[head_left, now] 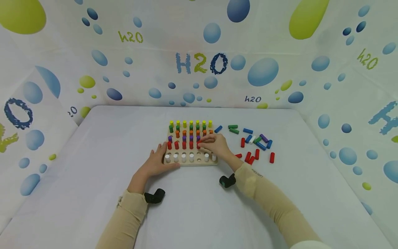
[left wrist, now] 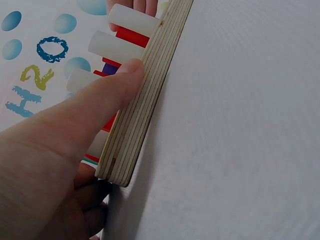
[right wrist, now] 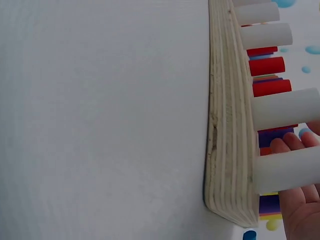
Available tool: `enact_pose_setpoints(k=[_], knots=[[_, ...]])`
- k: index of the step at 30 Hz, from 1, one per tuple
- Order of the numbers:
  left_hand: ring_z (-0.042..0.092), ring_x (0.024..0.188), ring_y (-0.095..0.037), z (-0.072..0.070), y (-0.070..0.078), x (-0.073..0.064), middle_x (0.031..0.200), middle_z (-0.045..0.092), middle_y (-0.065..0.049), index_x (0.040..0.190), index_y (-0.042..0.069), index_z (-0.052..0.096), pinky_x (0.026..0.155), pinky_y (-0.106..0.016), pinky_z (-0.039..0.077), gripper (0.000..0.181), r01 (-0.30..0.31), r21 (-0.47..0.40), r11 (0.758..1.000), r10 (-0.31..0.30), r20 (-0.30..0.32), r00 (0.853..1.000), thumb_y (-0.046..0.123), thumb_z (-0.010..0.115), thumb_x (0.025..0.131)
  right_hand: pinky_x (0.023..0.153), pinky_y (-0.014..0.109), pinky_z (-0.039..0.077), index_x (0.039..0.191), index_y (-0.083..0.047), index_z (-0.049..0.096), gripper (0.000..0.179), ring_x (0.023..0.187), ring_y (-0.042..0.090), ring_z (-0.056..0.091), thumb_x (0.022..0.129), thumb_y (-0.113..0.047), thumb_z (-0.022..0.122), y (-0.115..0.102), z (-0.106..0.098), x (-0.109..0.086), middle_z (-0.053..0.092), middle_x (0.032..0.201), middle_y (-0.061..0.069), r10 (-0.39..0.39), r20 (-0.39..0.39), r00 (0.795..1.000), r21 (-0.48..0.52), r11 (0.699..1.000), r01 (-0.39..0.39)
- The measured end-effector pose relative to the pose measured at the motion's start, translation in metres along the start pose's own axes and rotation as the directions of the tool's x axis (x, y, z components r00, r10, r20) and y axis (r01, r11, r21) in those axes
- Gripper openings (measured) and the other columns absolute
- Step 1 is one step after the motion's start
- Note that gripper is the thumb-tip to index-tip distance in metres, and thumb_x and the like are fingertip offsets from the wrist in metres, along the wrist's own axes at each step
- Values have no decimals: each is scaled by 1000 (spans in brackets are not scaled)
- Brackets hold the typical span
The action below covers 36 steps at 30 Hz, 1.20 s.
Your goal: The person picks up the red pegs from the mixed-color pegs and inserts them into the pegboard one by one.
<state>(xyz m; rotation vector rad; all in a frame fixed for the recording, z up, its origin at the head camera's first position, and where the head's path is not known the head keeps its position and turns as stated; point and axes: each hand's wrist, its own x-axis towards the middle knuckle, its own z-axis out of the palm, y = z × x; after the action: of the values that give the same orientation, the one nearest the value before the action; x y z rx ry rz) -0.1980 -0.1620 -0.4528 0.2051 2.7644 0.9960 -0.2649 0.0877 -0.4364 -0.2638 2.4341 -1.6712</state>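
A wooden pegboard bears rows of yellow, green, orange, purple, red and white pegs. My left hand rests against its front left corner, fingers spread along the left side. In the left wrist view the straight thumb presses the layered front edge. My right hand reaches over the board and pinches a red peg at the red row, right of several standing red ones. White pegs partly hide this hand in the right wrist view. Between white pegs in the front row lies an unfilled hole.
Loose pegs lie right of the board: several red ones, blue ones, green ones, a purple one and a white one. The white table meets a patterned backdrop behind.
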Motion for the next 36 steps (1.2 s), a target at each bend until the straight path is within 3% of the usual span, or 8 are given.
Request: enact_pose_setpoints(k=[9,23,36], knots=[[0,138,-32,-1,3,-2,150,10,-20,146,0,7,110,-47,-4,109,0,-7,1000,0,2,1000,55,67,74,82,28,50,97,-10,69,25,88,13,64,77,-24,74,-1,-19,-3,69,93,2,25,-28,999,-41,999,-27],[0,138,-33,2,1,-2,150,10,-20,146,1,7,110,-47,-3,111,1,0,1000,-1,-2,1000,58,66,72,87,31,49,104,-6,67,33,95,18,63,79,-26,73,11,-55,-10,67,103,7,-4,-50,999,-35,999,2],[1,138,-33,3,-1,-3,150,10,-21,146,0,7,110,-49,-3,112,0,7,1000,0,-3,1000,60,66,72,89,32,48,108,-6,66,36,98,20,62,80,-28,71,13,-84,-20,66,107,9,42,-84,996,-65,997,-48]])
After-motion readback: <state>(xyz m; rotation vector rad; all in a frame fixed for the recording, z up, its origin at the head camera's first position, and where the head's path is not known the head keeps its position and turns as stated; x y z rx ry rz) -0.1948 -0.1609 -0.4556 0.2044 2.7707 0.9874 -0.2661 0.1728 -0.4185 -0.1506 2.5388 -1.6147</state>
